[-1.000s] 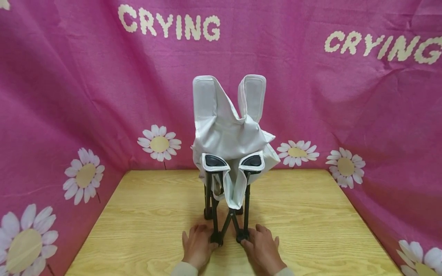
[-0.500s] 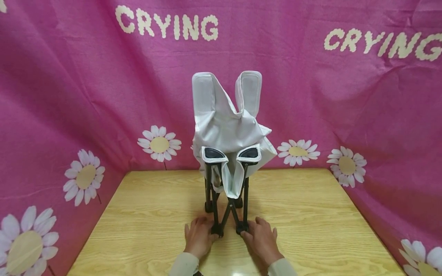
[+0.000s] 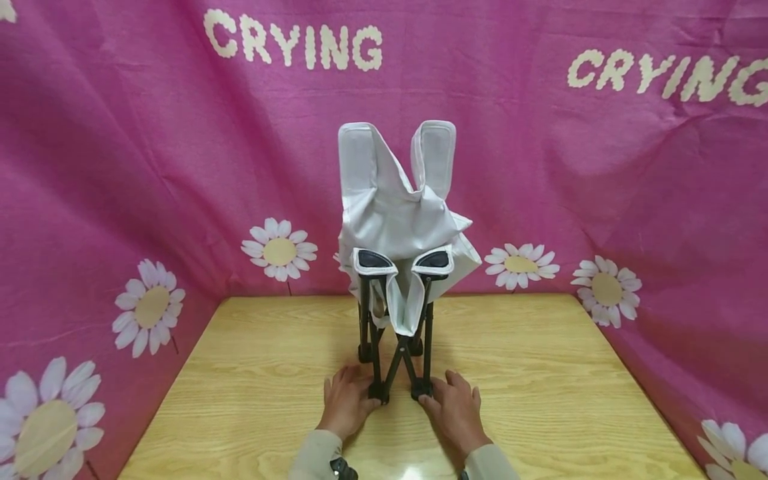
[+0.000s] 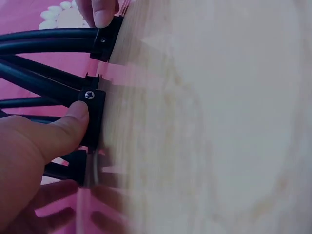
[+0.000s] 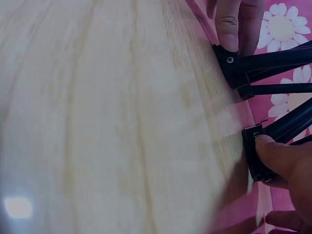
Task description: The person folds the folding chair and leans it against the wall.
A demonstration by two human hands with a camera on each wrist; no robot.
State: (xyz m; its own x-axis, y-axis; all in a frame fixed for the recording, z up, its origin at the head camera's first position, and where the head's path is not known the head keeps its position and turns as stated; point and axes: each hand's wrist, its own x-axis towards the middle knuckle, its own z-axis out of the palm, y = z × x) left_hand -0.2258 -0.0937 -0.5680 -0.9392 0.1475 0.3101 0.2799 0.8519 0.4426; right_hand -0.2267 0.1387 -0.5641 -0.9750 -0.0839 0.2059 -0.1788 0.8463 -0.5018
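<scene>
A partly folded folding chair (image 3: 399, 227) with white fabric and black tube legs stands upright in the middle of the table in the head view. Its front legs cross in an X. My left hand (image 3: 348, 403) holds the left front foot (image 4: 92, 117), thumb on its front face beside a screw and fingers at the far side. Around the right front foot (image 5: 256, 153), my right hand (image 3: 456, 410) has the same thumb-in-front grip. Two white fabric flaps stick up at the chair's top. The rear feet are partly hidden behind the front legs.
The light wood table (image 3: 240, 360) carries the chair. Close behind and along both sides hangs a pink cloth (image 3: 510, 167) printed with daisies and lettering.
The chair has slid a little away from me toward the back of the table. Both hands have moved forward along with its front feet, keeping their grip.
</scene>
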